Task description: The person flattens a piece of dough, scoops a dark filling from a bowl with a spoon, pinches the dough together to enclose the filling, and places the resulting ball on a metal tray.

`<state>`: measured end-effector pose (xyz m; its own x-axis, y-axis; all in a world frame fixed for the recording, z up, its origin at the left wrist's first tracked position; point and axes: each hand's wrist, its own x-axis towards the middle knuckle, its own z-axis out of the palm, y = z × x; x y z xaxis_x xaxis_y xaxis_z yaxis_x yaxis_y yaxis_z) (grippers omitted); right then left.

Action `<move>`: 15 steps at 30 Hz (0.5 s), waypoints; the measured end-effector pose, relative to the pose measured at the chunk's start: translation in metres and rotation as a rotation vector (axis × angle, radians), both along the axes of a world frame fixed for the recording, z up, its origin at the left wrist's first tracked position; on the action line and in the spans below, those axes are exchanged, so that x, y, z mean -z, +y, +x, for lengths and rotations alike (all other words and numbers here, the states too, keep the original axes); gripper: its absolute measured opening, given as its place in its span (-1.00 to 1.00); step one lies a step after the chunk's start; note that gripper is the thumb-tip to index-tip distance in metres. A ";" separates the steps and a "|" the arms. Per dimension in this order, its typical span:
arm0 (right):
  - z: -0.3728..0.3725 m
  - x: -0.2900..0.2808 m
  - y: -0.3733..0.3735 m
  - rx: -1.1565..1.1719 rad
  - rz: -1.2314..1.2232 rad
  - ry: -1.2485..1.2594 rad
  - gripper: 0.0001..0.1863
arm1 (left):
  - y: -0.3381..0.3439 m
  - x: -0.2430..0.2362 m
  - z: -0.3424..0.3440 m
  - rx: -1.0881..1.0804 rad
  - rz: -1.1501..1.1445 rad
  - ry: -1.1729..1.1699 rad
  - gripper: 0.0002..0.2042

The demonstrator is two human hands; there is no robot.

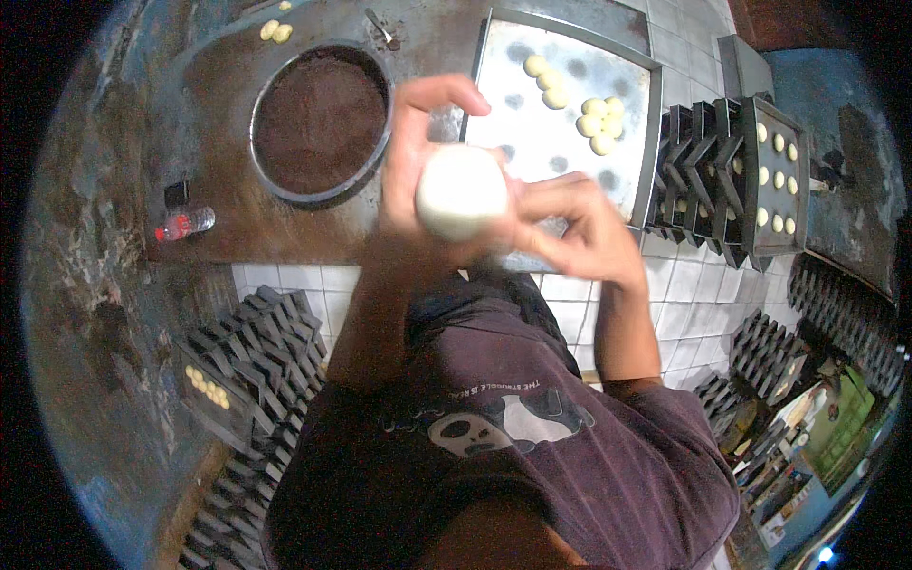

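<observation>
A pale, smooth ball of dough (460, 190) sits between my two hands, above the near edge of the worktop. My left hand (415, 152) cups it from the left with the thumb curled over its top. My right hand (579, 226) presses against its right side with bent fingers. Behind my hands lies a flat metal tray (513, 133) with several small dough balls (598, 114) near its far right part.
A round pan of dark brown filling (319, 122) stands at the left. A small plastic bottle (185, 224) lies near the worktop's left edge. Stacks of dark trays (708, 180) stand at the right, one holding dough pieces (777, 180); more stacks (256, 361) sit below left.
</observation>
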<state>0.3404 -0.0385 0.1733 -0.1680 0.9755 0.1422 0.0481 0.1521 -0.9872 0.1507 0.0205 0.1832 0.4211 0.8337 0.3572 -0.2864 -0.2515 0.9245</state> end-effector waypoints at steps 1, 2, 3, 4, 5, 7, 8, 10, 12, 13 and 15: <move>0.015 -0.010 0.005 -0.091 -0.127 -0.195 -0.64 | 0.008 0.011 0.004 -0.058 -0.008 0.111 -0.41; 0.021 -0.003 0.005 0.034 -0.152 -0.108 -0.62 | 0.014 0.022 0.007 -0.108 -0.024 0.225 -0.44; 0.021 -0.007 0.010 0.081 -0.161 -0.072 -0.53 | 0.024 0.046 0.017 -0.125 0.204 0.413 -0.40; 0.018 0.002 0.016 0.097 -0.117 -0.134 -0.53 | 0.024 0.061 0.027 -0.029 0.033 0.434 -0.38; 0.019 0.014 0.023 0.112 -0.072 -0.196 -0.52 | 0.022 0.076 0.037 0.066 -0.139 0.450 -0.35; 0.027 0.050 0.031 0.111 -0.154 -0.306 -0.52 | 0.028 0.134 0.052 0.076 -0.107 0.548 -0.29; 0.033 0.074 0.036 0.107 -0.190 -0.361 -0.53 | 0.032 0.159 0.055 0.077 -0.088 0.598 -0.26; 0.048 0.131 0.044 0.084 -0.326 -0.319 -0.55 | 0.036 0.193 0.053 0.119 -0.105 0.718 -0.16; 0.058 0.198 0.049 0.108 -0.368 -0.335 -0.58 | 0.036 0.199 0.041 0.167 -0.286 0.777 0.07; 0.059 0.230 0.051 0.130 -0.341 -0.371 -0.59 | 0.034 0.201 0.025 0.147 -0.338 0.804 0.10; 0.061 0.281 0.056 -0.062 -0.227 -0.770 -0.55 | 0.028 0.211 -0.013 0.111 -0.444 0.851 0.16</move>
<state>0.4010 0.0178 -0.1079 -0.1925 0.9525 -0.2362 0.7261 -0.0237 -0.6872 0.1378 0.0486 -0.0273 0.4779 0.7592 -0.4419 0.5218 0.1593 0.8380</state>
